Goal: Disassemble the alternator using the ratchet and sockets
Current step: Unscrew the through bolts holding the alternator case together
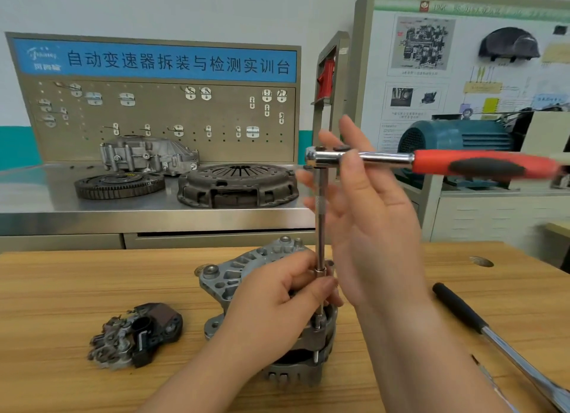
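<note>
A wooden table (92, 277) takes the whole front of the view. Behind it stands a steel workbench (154, 215) with a pegboard (154, 113) that carries a blue banner. To the right, behind the ratchet handle, is a blue motor (453, 138). On the workbench lie a clutch cover (237, 184), a toothed flywheel (118, 186) to its left and a grey housing (148, 155) behind them.

The alternator (228, 277) stands on the wooden table, in the middle and near the front edge, with its ribbed end frame turned up. The ratchet (462, 162) is held high above it and lies about level. Its chrome head is on the left and its red and black handle points to the right, where it is blurred. From the head an extension bar (320, 227) goes straight down to the near side of the alternator.

The right hand (370, 215) is at the neck of the ratchet. Its fingers are stretched out and spread, not closed, and one finger lies across the chrome neck. The left hand (277, 298) is low on the alternator. Its fingers and thumb are curled round the lower part of the extension bar and pinch it.

A long tool with a black handle (459, 307) lies on the table to the right, apart from the alternator. To the left lies a dark removed part (135, 332) with metal contacts.
</note>
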A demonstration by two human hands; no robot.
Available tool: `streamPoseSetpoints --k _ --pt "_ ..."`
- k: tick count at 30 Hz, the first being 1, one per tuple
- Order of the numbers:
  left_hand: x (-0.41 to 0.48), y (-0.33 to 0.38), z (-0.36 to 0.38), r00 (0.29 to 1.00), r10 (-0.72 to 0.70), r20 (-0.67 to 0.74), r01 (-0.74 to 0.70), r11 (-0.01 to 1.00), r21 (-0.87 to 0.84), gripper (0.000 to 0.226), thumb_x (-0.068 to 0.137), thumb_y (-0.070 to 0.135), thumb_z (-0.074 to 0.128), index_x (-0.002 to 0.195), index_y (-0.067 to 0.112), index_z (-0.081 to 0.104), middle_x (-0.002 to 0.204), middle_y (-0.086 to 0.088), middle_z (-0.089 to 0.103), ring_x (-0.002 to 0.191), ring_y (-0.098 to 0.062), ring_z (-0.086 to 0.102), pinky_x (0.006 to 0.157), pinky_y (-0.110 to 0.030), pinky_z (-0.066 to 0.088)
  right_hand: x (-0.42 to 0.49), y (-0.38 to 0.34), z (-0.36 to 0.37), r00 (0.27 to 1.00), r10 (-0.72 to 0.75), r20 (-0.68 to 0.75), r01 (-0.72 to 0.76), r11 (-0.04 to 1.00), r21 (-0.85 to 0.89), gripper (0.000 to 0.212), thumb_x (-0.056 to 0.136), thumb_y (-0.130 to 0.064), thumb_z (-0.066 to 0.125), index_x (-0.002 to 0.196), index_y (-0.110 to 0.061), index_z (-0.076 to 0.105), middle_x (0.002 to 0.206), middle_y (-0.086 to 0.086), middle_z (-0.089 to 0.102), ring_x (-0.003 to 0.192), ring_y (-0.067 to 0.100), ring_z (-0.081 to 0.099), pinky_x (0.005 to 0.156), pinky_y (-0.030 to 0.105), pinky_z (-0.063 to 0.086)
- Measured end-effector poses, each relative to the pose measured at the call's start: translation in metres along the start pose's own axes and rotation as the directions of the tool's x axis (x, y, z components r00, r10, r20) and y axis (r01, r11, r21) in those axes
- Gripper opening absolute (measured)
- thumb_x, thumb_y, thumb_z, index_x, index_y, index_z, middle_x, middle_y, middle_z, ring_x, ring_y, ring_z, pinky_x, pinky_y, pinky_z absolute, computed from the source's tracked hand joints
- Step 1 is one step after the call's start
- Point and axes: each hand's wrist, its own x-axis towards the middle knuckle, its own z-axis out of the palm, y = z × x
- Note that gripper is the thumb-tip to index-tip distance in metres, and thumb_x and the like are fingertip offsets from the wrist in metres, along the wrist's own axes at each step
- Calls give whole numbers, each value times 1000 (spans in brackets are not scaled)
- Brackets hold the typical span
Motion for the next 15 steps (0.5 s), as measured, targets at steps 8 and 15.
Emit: streamPoseSetpoints --k 8,15 --pt "-1 1 1 999 42 -9 -42 998 54 29 88 55 42 106 40 60 95 17 73 89 -14 68 84 -47 53 2 -3 -1 994 87 71 -94 990 106 26 93 -41 49 108 -27 65 114 -6 72 88 21 73 84 32 55" --pt "1 2 1 1000 11 -26 -10 1000 18 15 90 41 52 103 44 60 88 18 75 84 -27 69 81 -52 54 0 -5 1 1000 -5 10 5 1000 7 22 88 -32 57 107 -31 69 107 -11 73 101 18 68 95 36 51"
